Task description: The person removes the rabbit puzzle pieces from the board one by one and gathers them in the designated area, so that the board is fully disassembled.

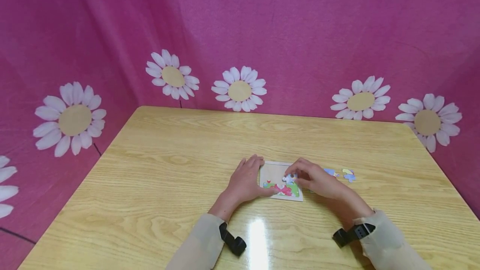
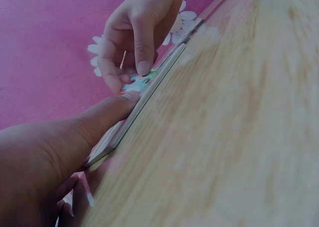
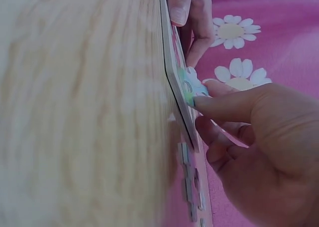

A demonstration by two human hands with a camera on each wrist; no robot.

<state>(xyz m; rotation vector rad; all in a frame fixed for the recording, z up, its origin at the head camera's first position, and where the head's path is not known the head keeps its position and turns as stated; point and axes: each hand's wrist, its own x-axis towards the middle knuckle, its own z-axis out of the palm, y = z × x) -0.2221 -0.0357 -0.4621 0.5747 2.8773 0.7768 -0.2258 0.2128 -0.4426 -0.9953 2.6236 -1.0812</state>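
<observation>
A shallow wooden puzzle tray lies on the table, its lower part filled with green and pink pieces. My left hand steadies it, fingers stretched along the left edge and thumb lying over the bottom pieces. Between thumb and fingers my right hand pinches a pale blue puzzle piece at the tray's right side. The right wrist view shows this piece tilted, close over the tray. In the left wrist view, my left thumb rests near the tray's front rim.
Loose puzzle pieces lie on the wooden table to the right of the tray, some partly hidden behind my right hand. A pink cloth with white daisies hangs behind the table's back edge.
</observation>
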